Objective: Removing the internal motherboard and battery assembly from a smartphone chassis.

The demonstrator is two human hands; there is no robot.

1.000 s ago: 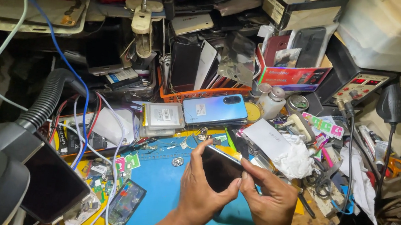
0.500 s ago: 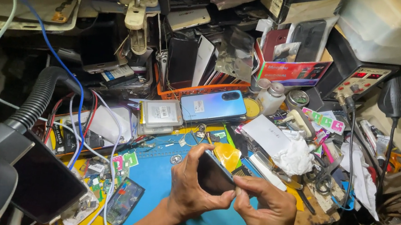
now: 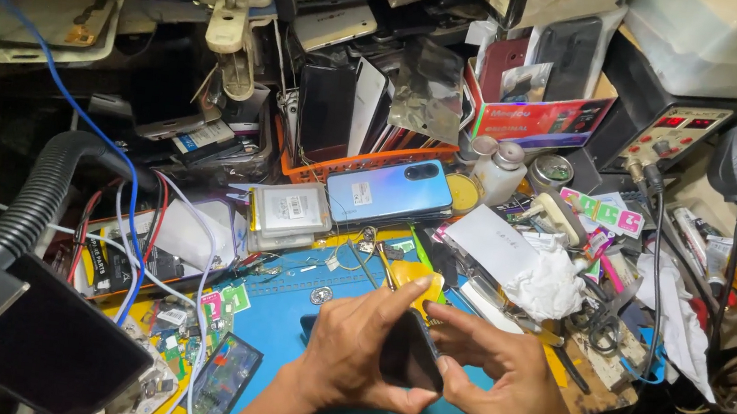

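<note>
1. Black glass up front: a dark phone [image 3: 411,362] sits tilted between both hands, low and near the middle of the scene, just above the blue mat [image 3: 282,317] on the worktop [image 3: 583,398].
2. Left hand [image 3: 353,344] is clamped on the phone's left edge, thumb underneath, forefinger stretched up over the top corner.
3. Right hand [image 3: 506,380] closes on the right side, forefinger reaching leftward across the top edge, the other fingers curled behind.
4. Just beyond the fingertips lies a yellow plastic piece [image 3: 416,277] on the mat, partly hidden by the forefingers.
5. Farther back, a blue phone [image 3: 389,193] lies face down, leaning on the edge of an orange basket [image 3: 364,162] packed with upright phone screens.
6. Left of it, a silver battery [image 3: 287,212] rests flat on a small stack.
7. To the right, a crumpled white tissue [image 3: 549,285] sits on a white paper sheet [image 3: 498,245], with two small bottles [image 3: 495,166] behind.
8. On the near left, a grey ribbed hose [image 3: 41,197] curves down to a dark tablet-like screen [image 3: 56,352], and a circuit board [image 3: 221,384] lies at the mat's near-left corner.
</note>
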